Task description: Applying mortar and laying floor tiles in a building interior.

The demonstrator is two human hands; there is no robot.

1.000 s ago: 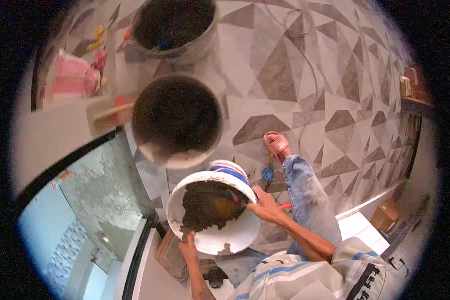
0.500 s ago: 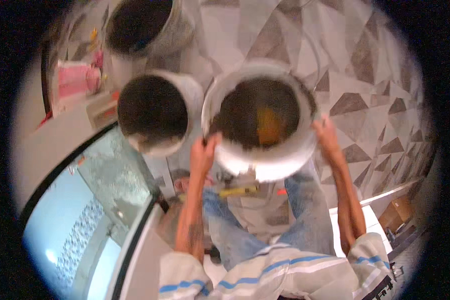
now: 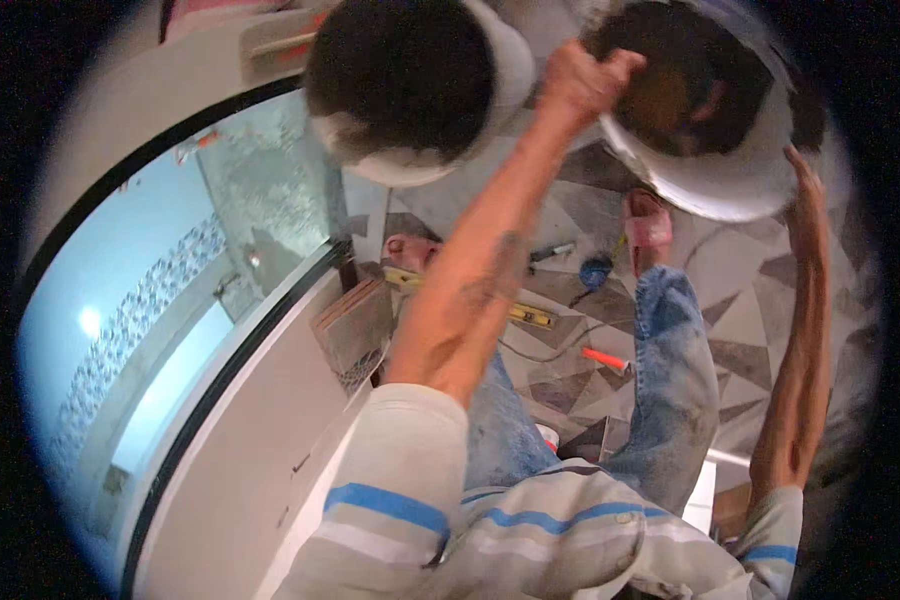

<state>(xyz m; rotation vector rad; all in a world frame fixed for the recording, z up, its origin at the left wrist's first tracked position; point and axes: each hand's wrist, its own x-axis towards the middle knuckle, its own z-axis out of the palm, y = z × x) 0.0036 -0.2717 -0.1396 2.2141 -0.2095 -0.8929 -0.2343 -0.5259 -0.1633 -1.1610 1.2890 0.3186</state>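
A white bucket tilts at the upper right, its dark inside holding something brownish that I cannot make out. My left hand is closed on the left part of its rim, the arm stretched far forward. On the bucket's other side my right hand grips it, with most of the fingers hidden behind the wall. A second white bucket, dark inside, stands to the left of my left hand and touches neither hand.
On the patterned tile floor lie a yellow spirit level, an orange-red tool, a dark-handled tool and a small blue object. Stacked tiles lean by the white panel at left, below a black-framed opening.
Both hands have carried the bucket forward and to the right. My left arm now reaches farther across. My view has shifted, uncovering the spirit level and tools on the floor.
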